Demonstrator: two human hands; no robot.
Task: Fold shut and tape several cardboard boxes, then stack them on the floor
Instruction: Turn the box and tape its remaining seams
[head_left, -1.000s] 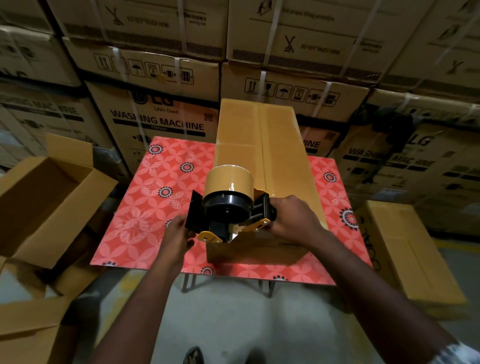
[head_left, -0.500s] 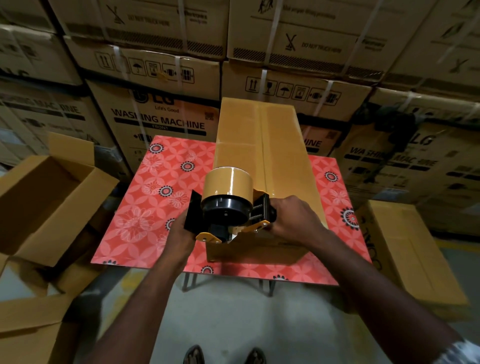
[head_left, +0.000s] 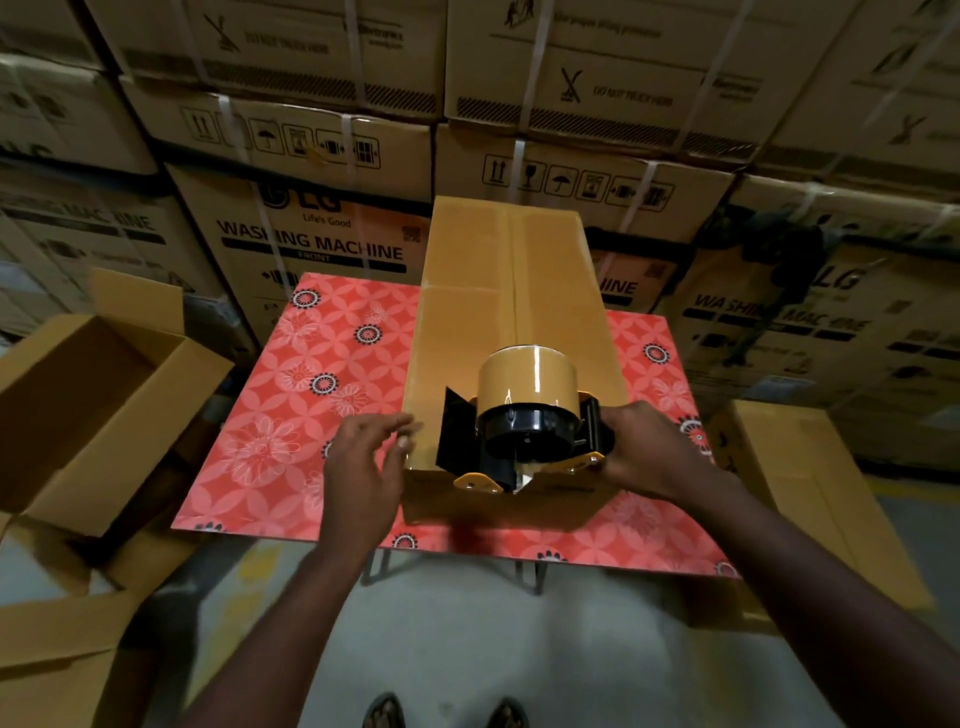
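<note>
While the right hand (head_left: 649, 449) curls round the handle of the black-and-yellow tape dispenser with a tan roll (head_left: 524, 431), we note the left hand (head_left: 363, 462) loose-fingered, holding nothing, just beside the long closed brown cardboard box (head_left: 509, 312). The dispenser sits at the box's near end; the box lies on the red floral-patterned table (head_left: 291, 415).

A counter (head_left: 291, 415) with a red flower-patterned top spreads under and around the fingers (head_left: 379, 426), standing on dark metal legs (head_left: 379, 566) over a grey floor (head_left: 467, 639). Beyond the fingers, strapped washing machine cartons (head_left: 311, 244) are stacked in at least 3 tiers. Nearer than the fingers, 2 feet (head_left: 387, 712) show at the bottom edge.
</note>
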